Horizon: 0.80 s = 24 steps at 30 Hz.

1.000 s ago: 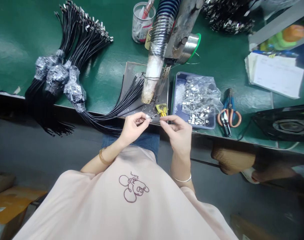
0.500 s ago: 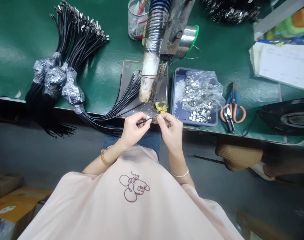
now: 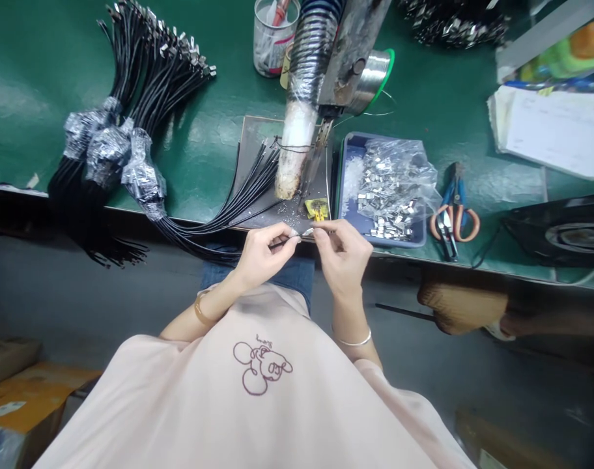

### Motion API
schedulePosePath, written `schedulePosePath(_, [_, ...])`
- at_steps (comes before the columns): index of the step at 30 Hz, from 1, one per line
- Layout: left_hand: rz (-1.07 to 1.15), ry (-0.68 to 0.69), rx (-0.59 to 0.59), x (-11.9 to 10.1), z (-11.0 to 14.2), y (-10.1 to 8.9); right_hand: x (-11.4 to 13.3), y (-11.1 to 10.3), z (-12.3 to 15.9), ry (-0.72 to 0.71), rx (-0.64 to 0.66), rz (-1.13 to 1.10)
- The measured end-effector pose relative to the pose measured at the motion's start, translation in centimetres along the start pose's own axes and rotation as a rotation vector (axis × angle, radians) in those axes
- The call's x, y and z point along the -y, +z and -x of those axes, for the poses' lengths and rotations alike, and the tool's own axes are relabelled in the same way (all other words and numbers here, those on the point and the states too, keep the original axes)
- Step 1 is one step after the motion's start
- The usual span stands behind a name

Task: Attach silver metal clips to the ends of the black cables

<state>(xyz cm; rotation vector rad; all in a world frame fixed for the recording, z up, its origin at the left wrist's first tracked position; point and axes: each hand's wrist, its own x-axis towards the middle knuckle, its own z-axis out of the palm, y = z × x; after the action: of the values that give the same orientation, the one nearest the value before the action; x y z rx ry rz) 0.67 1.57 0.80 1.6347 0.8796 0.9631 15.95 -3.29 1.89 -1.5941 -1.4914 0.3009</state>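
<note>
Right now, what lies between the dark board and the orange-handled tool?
In the head view, the blue tray of metal parts lies between the dark board and the tool.

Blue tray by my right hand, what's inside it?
The blue tray holds small metal pieces and a clear plastic bag. Whatever lies beneath the bag and pieces is covered.

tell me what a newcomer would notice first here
Probably the thick ribbed hose, its whitish end hanging over the dark board in front of the hands. Next, the black cables fanned out at the upper left, with shiny metal ends. Right of the board, a blue tray holds a clear bag and small metal parts.
</note>
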Motion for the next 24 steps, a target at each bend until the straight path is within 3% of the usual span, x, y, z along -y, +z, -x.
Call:
schedulePosePath(4, [0.091,-0.029,0.046,-0.2,0.0,-0.5,-0.2,-0.5,-0.6,-0.040,0.082,-0.047])
schedulePosePath(10, [-0.019,0.121,-0.003,0.1,0.1,-0.8,0.2,-0.4,-0.9,-0.123,0.102,0.009])
schedulePosePath(14, [0.082,-0.001,0.017,0.0,0.2,-0.8,0.3,-0.5,-0.8,-0.153,0.096,-0.006])
schedulePosePath(16, [0.126,-0.026,0.054,-0.2,0.1,-0.9,0.3,-0.5,-0.7,-0.127,0.110,-0.025])
schedulePosePath(21, [-0.012,0.100,0.034,-0.4,0.2,-1.0,0.6,-0.5,-0.8,0.032,0.173,-0.078])
schedulePosePath(24, [0.041,0.027,0.009,0.0,0.1,-0.7,0.9,-0.5,-0.9,0.064,0.137,-0.024])
